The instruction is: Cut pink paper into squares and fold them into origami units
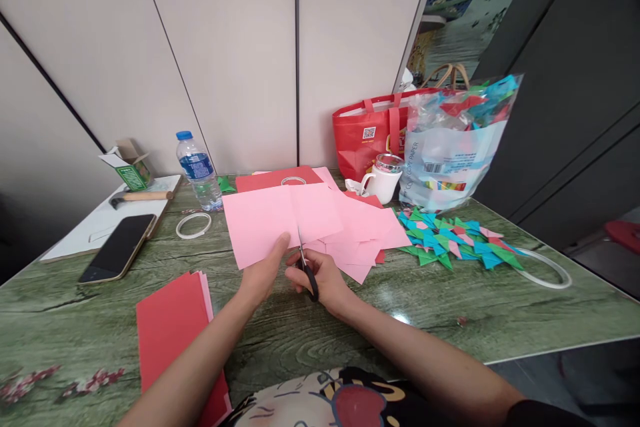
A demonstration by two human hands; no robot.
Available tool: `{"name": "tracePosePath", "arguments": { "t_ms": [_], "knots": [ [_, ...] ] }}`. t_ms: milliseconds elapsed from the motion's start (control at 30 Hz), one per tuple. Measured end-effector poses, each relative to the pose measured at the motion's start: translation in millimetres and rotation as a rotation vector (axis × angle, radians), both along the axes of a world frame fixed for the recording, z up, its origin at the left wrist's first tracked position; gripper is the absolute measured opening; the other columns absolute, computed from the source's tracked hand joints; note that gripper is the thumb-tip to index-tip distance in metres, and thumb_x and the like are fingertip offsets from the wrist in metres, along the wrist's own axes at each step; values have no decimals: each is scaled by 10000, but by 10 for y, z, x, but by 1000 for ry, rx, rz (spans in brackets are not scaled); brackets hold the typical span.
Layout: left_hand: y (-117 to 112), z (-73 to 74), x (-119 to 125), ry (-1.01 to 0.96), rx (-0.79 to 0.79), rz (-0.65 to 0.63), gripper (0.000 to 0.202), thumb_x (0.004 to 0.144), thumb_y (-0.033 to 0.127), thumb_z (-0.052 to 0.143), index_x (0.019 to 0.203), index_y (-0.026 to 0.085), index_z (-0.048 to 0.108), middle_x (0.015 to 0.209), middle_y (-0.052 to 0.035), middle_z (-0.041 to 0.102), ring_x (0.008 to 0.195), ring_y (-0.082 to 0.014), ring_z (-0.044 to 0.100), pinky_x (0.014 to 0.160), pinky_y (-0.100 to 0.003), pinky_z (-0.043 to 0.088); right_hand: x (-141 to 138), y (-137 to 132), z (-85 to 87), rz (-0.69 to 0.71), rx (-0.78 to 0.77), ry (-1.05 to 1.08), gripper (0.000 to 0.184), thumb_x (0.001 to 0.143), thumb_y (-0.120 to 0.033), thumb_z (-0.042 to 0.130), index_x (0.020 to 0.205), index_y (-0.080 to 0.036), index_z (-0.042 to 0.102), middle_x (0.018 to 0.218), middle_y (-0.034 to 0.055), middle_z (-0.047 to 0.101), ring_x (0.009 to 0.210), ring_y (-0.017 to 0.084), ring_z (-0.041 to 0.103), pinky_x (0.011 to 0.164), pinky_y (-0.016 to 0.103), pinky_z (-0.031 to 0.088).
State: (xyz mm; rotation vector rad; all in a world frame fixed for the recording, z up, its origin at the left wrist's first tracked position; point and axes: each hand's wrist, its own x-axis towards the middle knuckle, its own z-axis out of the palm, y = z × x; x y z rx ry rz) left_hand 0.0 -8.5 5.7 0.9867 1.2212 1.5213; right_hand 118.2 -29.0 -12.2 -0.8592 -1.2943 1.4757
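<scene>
A pink sheet of paper (260,217) is raised above the table, pinched at its near edge by my left hand (263,270), thumb on top. My right hand (323,277) is wrapped round the black handles of a pair of scissors (311,278). Their blades meet the sheet's near edge just right of my left thumb, and a line runs up the paper from there. Behind and to the right lie loose pink sheets (367,230) in an overlapping pile. Red paper (265,178) lies behind the raised sheet.
Left are a stack of red paper (170,327), a phone (120,247), a hammer (145,196), a tape ring (194,225) and a water bottle (200,170). Right are folded paper pieces (450,240), a white mug (384,178), a red bag (357,137), a filled plastic bag (450,153) and a white ring (550,270).
</scene>
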Motion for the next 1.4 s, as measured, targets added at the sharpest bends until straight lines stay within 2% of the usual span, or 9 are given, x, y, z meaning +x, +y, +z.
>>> {"name": "tracePosePath", "arguments": {
  "t_ms": [133, 333, 467, 667, 900, 1033, 1200, 1400],
  "knots": [
    [-3, 12, 9, -3, -23, -28, 366, 604, 364, 701, 903, 175, 608, 923, -69, 667, 960, -230, 594, 921, -353, 418, 1, -6, -4, -12, -16, -21, 337, 629, -448, 673, 762, -164, 549, 470, -53, 493, 418, 82, 440, 434, 216, 324],
    [4, 10, 11, 17, -22, -1, 384, 602, 353, 704, 930, 176, 610, 940, -63, 661, 964, -231, 590, 938, -362, 404, 1, -7, 9, -8, -43, -28, 347, 624, -444, 673, 776, -160, 544, 466, -55, 499, 406, 78, 436, 428, 211, 319],
    [-11, 9, 35, 48, -25, 3, 421, 618, 365, 692, 983, 178, 595, 1064, -83, 623, 1036, -229, 553, 973, -365, 369, 13, 2, 32, -19, -51, -2, 412, 580, -395, 718, 868, -156, 545, 541, -45, 526, 479, 91, 461, 483, 227, 351],
    [-43, 31, 66, 88, -28, -8, 483, 630, 351, 685, 1065, 181, 557, 1201, -98, 545, 1104, -226, 504, 1007, -356, 327, 26, 21, 32, -52, -34, 16, 420, 550, -319, 749, 879, -148, 551, 654, -15, 559, 567, 102, 476, 545, 237, 357],
    [-18, -12, 40, 124, -24, -19, 501, 649, 372, 666, 1092, 178, 538, 1216, -95, 532, 1110, -227, 493, 1017, -362, 307, 14, 22, -6, -63, -29, 20, 399, 573, -340, 731, 875, -148, 556, 597, -35, 532, 533, 103, 478, 520, 233, 372],
    [-13, -25, 35, 109, -18, -37, 486, 652, 372, 659, 1077, 167, 545, 1180, -98, 555, 1071, -222, 520, 983, -357, 351, 11, 13, -6, -73, -22, 28, 383, 585, -346, 722, 866, -143, 561, 569, -45, 517, 503, 93, 468, 492, 220, 369],
    [-18, -14, 33, 138, -26, -41, 431, 654, 368, 651, 1016, 147, 572, 1084, -106, 598, 995, -218, 553, 939, -356, 389, -3, 22, -33, -74, -40, 39, 348, 595, -339, 717, 834, -151, 548, 540, -50, 517, 460, 84, 459, 452, 209, 346],
    [-35, 27, 49, 118, -15, -55, 464, 647, 362, 652, 1043, 142, 551, 1096, -116, 583, 988, -219, 553, 927, -367, 393, -8, 33, -64, -62, -49, 54, 297, 629, -341, 693, 808, -162, 538, 496, -59, 498, 416, 71, 433, 412, 194, 313]
  ]
}}
